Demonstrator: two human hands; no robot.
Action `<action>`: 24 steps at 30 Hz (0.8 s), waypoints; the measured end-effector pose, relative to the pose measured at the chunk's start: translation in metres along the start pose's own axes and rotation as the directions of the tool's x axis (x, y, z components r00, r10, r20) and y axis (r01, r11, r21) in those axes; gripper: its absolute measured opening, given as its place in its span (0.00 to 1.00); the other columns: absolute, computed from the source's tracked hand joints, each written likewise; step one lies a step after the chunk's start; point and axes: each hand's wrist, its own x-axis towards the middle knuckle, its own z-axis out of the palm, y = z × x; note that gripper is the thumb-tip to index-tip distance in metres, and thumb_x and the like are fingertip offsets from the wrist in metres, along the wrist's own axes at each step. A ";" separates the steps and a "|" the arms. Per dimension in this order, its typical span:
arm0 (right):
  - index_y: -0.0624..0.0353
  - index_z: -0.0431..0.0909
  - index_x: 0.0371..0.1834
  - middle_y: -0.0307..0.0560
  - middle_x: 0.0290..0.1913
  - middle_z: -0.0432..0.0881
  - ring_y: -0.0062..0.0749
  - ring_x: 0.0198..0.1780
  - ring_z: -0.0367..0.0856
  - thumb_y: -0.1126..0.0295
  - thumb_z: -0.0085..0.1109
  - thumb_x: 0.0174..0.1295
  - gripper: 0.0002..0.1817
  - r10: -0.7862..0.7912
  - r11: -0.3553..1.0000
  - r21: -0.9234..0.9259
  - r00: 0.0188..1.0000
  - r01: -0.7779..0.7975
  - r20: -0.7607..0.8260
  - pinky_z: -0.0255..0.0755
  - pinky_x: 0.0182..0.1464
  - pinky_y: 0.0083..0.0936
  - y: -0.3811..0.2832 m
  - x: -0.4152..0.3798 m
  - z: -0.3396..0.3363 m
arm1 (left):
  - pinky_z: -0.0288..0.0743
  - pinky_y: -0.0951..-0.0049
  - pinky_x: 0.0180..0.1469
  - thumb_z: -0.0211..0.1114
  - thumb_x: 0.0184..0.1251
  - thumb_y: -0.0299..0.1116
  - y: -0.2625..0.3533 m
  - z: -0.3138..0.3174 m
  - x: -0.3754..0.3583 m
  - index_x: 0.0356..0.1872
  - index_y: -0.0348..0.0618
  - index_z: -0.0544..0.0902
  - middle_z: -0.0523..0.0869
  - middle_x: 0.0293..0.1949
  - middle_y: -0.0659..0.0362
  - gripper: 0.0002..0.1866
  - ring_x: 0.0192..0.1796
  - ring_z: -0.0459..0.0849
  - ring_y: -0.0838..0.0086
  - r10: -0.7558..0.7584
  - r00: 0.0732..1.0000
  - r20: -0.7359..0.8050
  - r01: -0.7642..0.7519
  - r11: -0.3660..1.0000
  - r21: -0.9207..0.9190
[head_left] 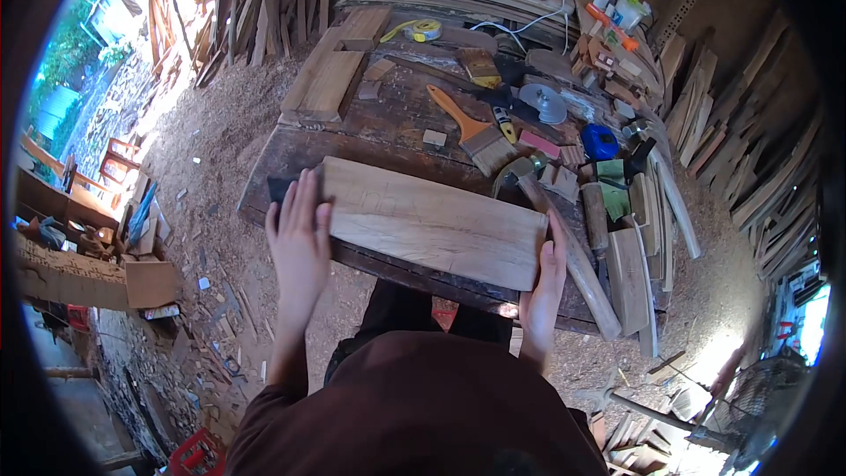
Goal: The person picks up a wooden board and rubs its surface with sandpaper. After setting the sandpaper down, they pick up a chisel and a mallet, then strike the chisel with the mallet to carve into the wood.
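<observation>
Matt pale wooden board, glossy blue plastic tape measure

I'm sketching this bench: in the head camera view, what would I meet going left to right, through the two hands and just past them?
Left hand → board → right hand → slanting wooden bar → wood block.

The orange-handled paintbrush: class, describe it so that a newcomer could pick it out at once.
On the dark workbench, find the pale board between the left hand and right hand. Just beyond it lies a wide, flat paintbrush, bristles towards the board. Its long orange handle sets it apart from the nearby grey disc.
</observation>
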 end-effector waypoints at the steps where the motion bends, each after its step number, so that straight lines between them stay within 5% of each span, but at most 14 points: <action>1: 0.58 0.62 0.75 0.50 0.77 0.59 0.36 0.78 0.55 0.58 0.47 0.77 0.28 -0.010 1.000 -0.021 1.000 0.010 0.008 0.49 0.77 0.33 0.001 0.000 -0.001 | 0.51 0.52 0.75 0.48 0.81 0.40 -0.013 -0.001 0.000 0.70 0.42 0.71 0.75 0.69 0.51 0.23 0.72 0.70 0.60 -0.088 0.994 0.070 0.093 0.993 -0.070; 4: 0.60 0.60 0.76 0.51 0.76 0.59 0.31 0.74 0.59 0.66 0.49 0.76 0.27 0.009 0.999 0.049 1.000 -0.009 0.006 0.49 0.75 0.29 0.002 -0.001 -0.002 | 0.56 0.52 0.73 0.47 0.81 0.41 -0.037 -0.004 0.004 0.66 0.39 0.76 0.79 0.64 0.49 0.22 0.69 0.74 0.57 -0.169 0.980 0.106 0.188 0.958 -0.214; 5: 0.60 0.60 0.76 0.51 0.76 0.59 0.31 0.74 0.59 0.66 0.49 0.76 0.27 0.002 0.998 0.056 1.000 -0.001 -0.013 0.49 0.75 0.29 0.001 -0.002 -0.001 | 0.60 0.53 0.72 0.48 0.81 0.41 -0.040 -0.006 0.006 0.63 0.39 0.78 0.81 0.61 0.49 0.21 0.67 0.76 0.57 -0.124 0.990 0.071 0.131 0.986 -0.101; 9: 0.58 0.60 0.76 0.45 0.62 0.70 0.24 0.60 0.67 0.68 0.51 0.76 0.27 0.002 0.999 0.045 1.000 -0.001 -0.028 0.55 0.69 0.23 0.004 -0.002 -0.002 | 0.69 0.57 0.62 0.58 0.75 0.33 -0.039 -0.013 0.036 0.52 0.38 0.85 0.86 0.49 0.48 0.14 0.54 0.82 0.56 -0.110 0.991 -0.078 0.082 0.950 -0.301; 11: 0.57 0.60 0.76 0.41 0.55 0.73 0.22 0.55 0.69 0.69 0.51 0.75 0.27 0.014 0.999 0.051 1.000 -0.013 -0.015 0.58 0.65 0.21 0.004 -0.002 -0.002 | 0.71 0.60 0.56 0.63 0.71 0.30 -0.021 -0.019 0.057 0.48 0.37 0.87 0.85 0.42 0.49 0.11 0.48 0.82 0.57 0.074 0.966 -0.249 -0.118 0.978 -0.169; 13: 0.56 0.61 0.76 0.36 0.44 0.71 0.19 0.48 0.68 0.69 0.52 0.75 0.27 -0.021 0.999 0.044 0.999 0.023 -0.050 0.60 0.58 0.18 0.000 -0.003 0.004 | 0.71 0.60 0.55 0.66 0.68 0.33 -0.003 -0.019 0.077 0.47 0.38 0.87 0.84 0.41 0.51 0.12 0.47 0.81 0.59 0.180 0.957 -0.229 -0.228 0.951 -0.206; 17: 0.55 0.62 0.76 0.35 0.42 0.70 0.16 0.43 0.65 0.70 0.52 0.75 0.27 0.031 0.999 0.039 0.999 -0.030 -0.026 0.59 0.50 0.12 0.010 -0.001 -0.004 | 0.69 0.56 0.59 0.67 0.66 0.35 0.029 -0.002 0.111 0.50 0.40 0.86 0.84 0.45 0.52 0.15 0.50 0.81 0.58 0.389 0.902 -0.187 -0.415 0.901 -0.125; 20: 0.56 0.62 0.76 0.37 0.47 0.74 0.17 0.47 0.69 0.70 0.52 0.74 0.27 0.026 0.995 0.099 0.998 -0.021 -0.049 0.61 0.53 0.13 0.006 -0.001 0.002 | 0.68 0.52 0.63 0.70 0.63 0.35 0.042 0.009 0.120 0.57 0.41 0.82 0.83 0.48 0.52 0.21 0.55 0.80 0.57 0.550 0.830 -0.094 -0.558 0.818 -0.137; 21: 0.58 0.61 0.76 0.44 0.61 0.74 0.24 0.60 0.70 0.69 0.52 0.74 0.27 0.041 0.998 0.055 0.999 -0.040 -0.024 0.60 0.64 0.20 0.009 -0.002 -0.005 | 0.66 0.52 0.65 0.71 0.62 0.36 0.045 0.006 0.115 0.59 0.43 0.81 0.83 0.50 0.51 0.24 0.57 0.79 0.56 0.537 0.839 -0.089 -0.541 0.802 -0.253; 24: 0.60 0.61 0.75 0.51 0.72 0.67 0.30 0.70 0.64 0.68 0.52 0.74 0.28 -0.011 1.000 -0.011 1.000 0.011 0.004 0.54 0.72 0.27 0.013 0.000 -0.009 | 0.72 0.56 0.64 0.72 0.61 0.32 0.044 -0.023 0.084 0.60 0.44 0.80 0.84 0.52 0.51 0.25 0.58 0.81 0.57 0.559 0.829 0.010 -0.479 0.719 -0.503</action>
